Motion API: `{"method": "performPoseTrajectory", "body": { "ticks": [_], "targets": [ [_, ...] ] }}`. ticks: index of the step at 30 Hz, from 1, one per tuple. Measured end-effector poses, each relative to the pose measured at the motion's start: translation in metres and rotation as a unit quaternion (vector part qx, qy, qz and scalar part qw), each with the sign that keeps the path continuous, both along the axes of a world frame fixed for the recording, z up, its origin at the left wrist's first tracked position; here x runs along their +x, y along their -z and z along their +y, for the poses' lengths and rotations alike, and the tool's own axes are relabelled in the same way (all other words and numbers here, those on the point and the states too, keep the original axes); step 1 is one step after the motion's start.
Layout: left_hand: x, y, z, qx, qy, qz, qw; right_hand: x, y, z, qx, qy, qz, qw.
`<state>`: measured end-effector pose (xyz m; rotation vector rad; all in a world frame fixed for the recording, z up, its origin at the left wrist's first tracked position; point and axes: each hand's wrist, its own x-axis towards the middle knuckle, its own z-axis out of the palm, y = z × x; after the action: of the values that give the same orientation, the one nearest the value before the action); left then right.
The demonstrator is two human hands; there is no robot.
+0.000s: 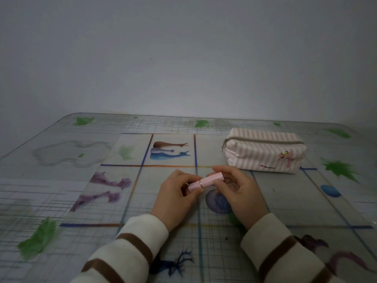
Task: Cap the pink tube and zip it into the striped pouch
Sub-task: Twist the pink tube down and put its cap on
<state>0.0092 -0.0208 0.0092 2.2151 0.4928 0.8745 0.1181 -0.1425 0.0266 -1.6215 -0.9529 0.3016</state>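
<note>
Above the middle of the glossy, picture-printed table (61, 180), both hands hold a slim, smooth pink cylindrical tube (201, 182) clear of the surface.

The left hand (176, 198), in a cream sleeve with brown stripes, curls its fingers round the tube's lower left end; the tube's long axis slants up to the right, a thin metallic ring circling its middle; the right hand (237, 188) pinches the upper right end between thumb and fingers. Farther right and back, a boxy pink-and-white striped fabric pouch (265, 153) with a cartoon print lies on its side, zip closed, well apart from the hands.
</note>
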Motion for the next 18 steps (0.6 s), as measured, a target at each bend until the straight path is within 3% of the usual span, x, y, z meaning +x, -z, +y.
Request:
{"method": "performPoseTrajectory", "body": {
  "ticks": [8, 15, 18],
  "targets": [
    [-0.003, 0.001, 0.004, 0.008, -0.007, 0.019, 1.0, 0.012, 0.002, -0.004, -0.096, -0.005, -0.134, 0.986],
    [0.001, 0.003, 0.001, 0.033, -0.009, 0.056, 0.998, 0.017, 0.003, -0.004, -0.037, 0.013, -0.011, 0.999],
    [0.003, 0.005, -0.002, 0.051, 0.009, 0.08, 0.995, 0.018, 0.003, -0.004, -0.028, 0.014, -0.005, 0.999]
  ]
}}
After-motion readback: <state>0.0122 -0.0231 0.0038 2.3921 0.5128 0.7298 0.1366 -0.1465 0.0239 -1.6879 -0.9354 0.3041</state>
